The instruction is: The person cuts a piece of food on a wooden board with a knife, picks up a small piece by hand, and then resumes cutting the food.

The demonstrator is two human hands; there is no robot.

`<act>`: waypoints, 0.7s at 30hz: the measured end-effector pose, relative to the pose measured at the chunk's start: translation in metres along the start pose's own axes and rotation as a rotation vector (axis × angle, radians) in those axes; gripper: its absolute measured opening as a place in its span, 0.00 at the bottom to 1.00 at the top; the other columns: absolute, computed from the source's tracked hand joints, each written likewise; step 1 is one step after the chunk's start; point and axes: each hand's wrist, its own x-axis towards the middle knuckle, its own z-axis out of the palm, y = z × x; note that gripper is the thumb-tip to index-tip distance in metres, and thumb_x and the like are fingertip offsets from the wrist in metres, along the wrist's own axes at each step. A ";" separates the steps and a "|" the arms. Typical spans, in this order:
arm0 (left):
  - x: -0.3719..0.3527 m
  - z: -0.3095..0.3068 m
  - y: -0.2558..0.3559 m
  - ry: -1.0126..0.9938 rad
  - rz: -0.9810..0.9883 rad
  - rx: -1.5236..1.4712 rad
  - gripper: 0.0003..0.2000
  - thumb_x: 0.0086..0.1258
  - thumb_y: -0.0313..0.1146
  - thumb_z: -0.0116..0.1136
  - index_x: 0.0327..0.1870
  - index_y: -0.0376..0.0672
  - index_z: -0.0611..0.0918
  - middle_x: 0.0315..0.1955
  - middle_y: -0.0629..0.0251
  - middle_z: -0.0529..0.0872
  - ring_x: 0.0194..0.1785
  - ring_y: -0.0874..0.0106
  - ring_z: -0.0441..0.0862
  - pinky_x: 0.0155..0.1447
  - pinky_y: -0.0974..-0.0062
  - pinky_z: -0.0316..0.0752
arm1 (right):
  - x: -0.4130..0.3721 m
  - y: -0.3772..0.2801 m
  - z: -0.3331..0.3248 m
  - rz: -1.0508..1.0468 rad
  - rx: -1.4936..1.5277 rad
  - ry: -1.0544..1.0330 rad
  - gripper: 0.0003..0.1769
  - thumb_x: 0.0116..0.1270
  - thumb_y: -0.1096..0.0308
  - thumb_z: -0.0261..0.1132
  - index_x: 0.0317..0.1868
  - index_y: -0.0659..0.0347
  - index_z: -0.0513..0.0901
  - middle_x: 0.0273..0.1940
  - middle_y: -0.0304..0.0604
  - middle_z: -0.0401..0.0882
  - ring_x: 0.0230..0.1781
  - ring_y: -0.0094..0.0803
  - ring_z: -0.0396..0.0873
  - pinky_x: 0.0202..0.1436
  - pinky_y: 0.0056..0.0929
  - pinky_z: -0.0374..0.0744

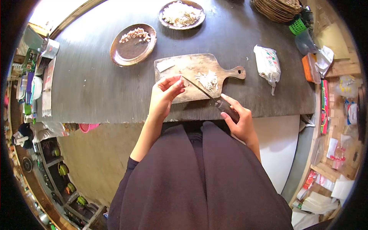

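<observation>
My right hand [239, 120] is closed round the dark handle of a knife [201, 90], whose blade points up and left over a wooden cutting board [191, 63]. At the blade's tip is my left hand [167, 92], fingers bent and close together above the board's left part; what they hold, if anything, is too small to tell. A pile of thin pale strips [208, 80] lies on the board near its handle. Toward the board's upper left corner rests a flat white piece [165, 66].
Beyond the board stand a brown plate [134, 55] with small chopped pieces and another plate [182, 27] heaped with pale shreds. A plastic packet [267, 63] lies to the right. Woven baskets [276, 9] are at the back right; shelves with goods flank both sides.
</observation>
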 end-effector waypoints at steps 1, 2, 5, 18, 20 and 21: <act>-0.002 0.002 0.000 0.010 0.004 -0.002 0.13 0.73 0.25 0.69 0.56 0.37 0.85 0.45 0.62 0.90 0.48 0.73 0.89 0.55 0.72 0.86 | 0.000 0.002 -0.001 0.000 -0.019 -0.014 0.30 0.67 0.71 0.72 0.70 0.61 0.79 0.58 0.56 0.87 0.50 0.47 0.90 0.55 0.35 0.84; -0.004 0.005 0.000 0.028 0.042 0.036 0.14 0.73 0.26 0.69 0.57 0.36 0.85 0.44 0.62 0.91 0.46 0.74 0.89 0.53 0.74 0.85 | 0.001 0.002 -0.003 -0.004 -0.017 -0.023 0.30 0.67 0.71 0.72 0.70 0.61 0.79 0.58 0.56 0.87 0.50 0.47 0.90 0.55 0.35 0.84; -0.008 0.008 0.002 0.049 0.083 0.115 0.16 0.73 0.26 0.70 0.59 0.35 0.85 0.43 0.61 0.92 0.44 0.76 0.89 0.50 0.76 0.84 | -0.002 0.004 -0.006 0.048 -0.010 -0.071 0.30 0.67 0.71 0.72 0.70 0.60 0.79 0.56 0.56 0.88 0.47 0.48 0.90 0.53 0.36 0.84; -0.008 0.022 -0.001 -0.049 0.124 0.277 0.20 0.72 0.25 0.70 0.64 0.35 0.83 0.45 0.61 0.92 0.47 0.76 0.89 0.51 0.76 0.83 | -0.012 0.013 -0.014 0.031 0.086 -0.060 0.30 0.69 0.72 0.71 0.71 0.61 0.79 0.57 0.53 0.88 0.37 0.37 0.86 0.49 0.31 0.83; -0.010 0.024 -0.001 -0.055 0.121 0.249 0.21 0.72 0.25 0.70 0.65 0.35 0.82 0.45 0.61 0.92 0.48 0.75 0.88 0.53 0.74 0.84 | -0.014 0.012 -0.015 0.099 0.112 -0.099 0.29 0.69 0.72 0.71 0.71 0.62 0.79 0.56 0.52 0.88 0.33 0.32 0.83 0.47 0.30 0.82; -0.012 0.026 0.001 -0.058 0.113 0.237 0.22 0.72 0.24 0.70 0.66 0.35 0.82 0.45 0.60 0.92 0.48 0.75 0.88 0.55 0.73 0.84 | -0.014 0.013 -0.014 0.104 0.154 -0.096 0.29 0.69 0.72 0.70 0.71 0.62 0.79 0.55 0.52 0.88 0.31 0.28 0.79 0.44 0.28 0.80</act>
